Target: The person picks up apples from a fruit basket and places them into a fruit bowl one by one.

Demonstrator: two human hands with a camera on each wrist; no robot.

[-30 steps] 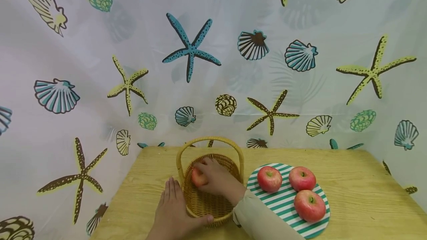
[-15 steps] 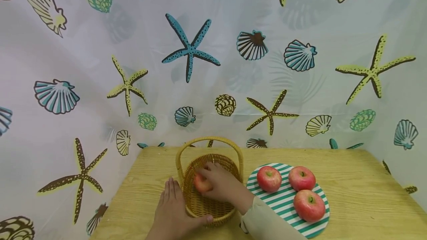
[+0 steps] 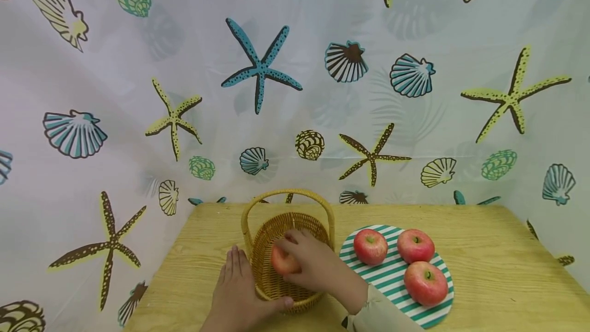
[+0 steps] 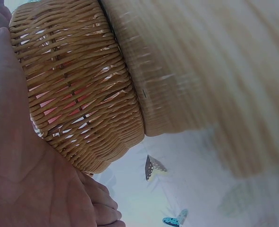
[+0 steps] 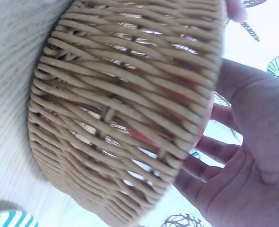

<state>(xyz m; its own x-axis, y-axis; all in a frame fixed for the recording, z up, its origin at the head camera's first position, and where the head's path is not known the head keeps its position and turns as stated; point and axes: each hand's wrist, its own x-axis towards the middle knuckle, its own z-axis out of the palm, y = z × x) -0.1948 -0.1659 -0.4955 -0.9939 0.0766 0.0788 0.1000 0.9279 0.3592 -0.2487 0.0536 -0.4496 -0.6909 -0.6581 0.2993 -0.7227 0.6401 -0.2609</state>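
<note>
A woven wicker basket (image 3: 309, 302) with an arched handle (image 3: 295, 191) stands upright on the table. Inside it my right hand (image 3: 318, 265) grips a red apple (image 3: 283, 261) from above, fingers curled over it. My left hand (image 3: 239, 288) rests along the basket's left side with fingers straight, its thumb across the front rim. The left wrist view has the left palm (image 4: 35, 184) against the woven wall (image 4: 78, 90), red showing through the gaps. Past the rim in the right wrist view, the right hand (image 5: 252, 161) reaches in, the apple mostly hidden by the weave (image 5: 115, 109).
Right of the basket lies an oval green-and-white striped mat (image 3: 389, 288). It bears three red apples: one at left (image 3: 371, 246), one behind (image 3: 416, 246) and one in front (image 3: 426, 283). A shell-and-starfish curtain (image 3: 276, 132) surrounds the wooden table (image 3: 498, 270).
My right hand and the apple it grips have shifted a little right and toward me inside the basket. The left hand stays in place against the basket.
</note>
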